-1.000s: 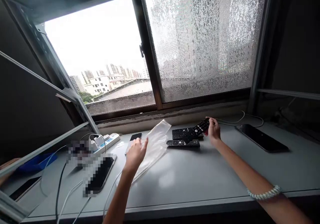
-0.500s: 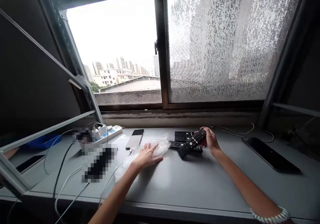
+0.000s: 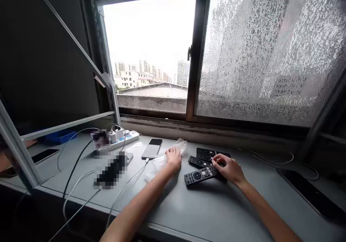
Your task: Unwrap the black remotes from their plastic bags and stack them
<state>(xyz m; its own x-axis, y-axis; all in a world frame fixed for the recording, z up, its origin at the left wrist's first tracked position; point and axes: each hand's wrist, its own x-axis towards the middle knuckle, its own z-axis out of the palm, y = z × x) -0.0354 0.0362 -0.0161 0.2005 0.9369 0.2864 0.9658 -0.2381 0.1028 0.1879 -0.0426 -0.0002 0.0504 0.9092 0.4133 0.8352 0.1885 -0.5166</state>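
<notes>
On the desk, my left hand (image 3: pixel 173 158) rests on a crumpled clear plastic bag (image 3: pixel 157 167), fingers curled over it and closed on the film. A black remote control (image 3: pixel 197 176) lies at a slant in front, partly across other remotes. My right hand (image 3: pixel 229 168) is closed at its right end, thumb and forefinger together; the hand hides that end. Behind it are another black remote (image 3: pixel 196 161) and more at the back (image 3: pixel 204 152), partly covered by one another and by my fingers.
A phone (image 3: pixel 151 149) lies behind the bag, with a white cable (image 3: pixel 137 171) nearby. Left are a power strip (image 3: pixel 127 140), a blurred-out dark object (image 3: pixel 110 173) and a blue tray (image 3: pixel 61 136). A dark tablet-like device (image 3: pixel 308 191) lies right. The window (image 3: pixel 151 54) stands behind.
The remote in my right hand has come down from a raised tilt onto the other remotes. My left hand's spread fingers have curled over the bag. The view has turned left.
</notes>
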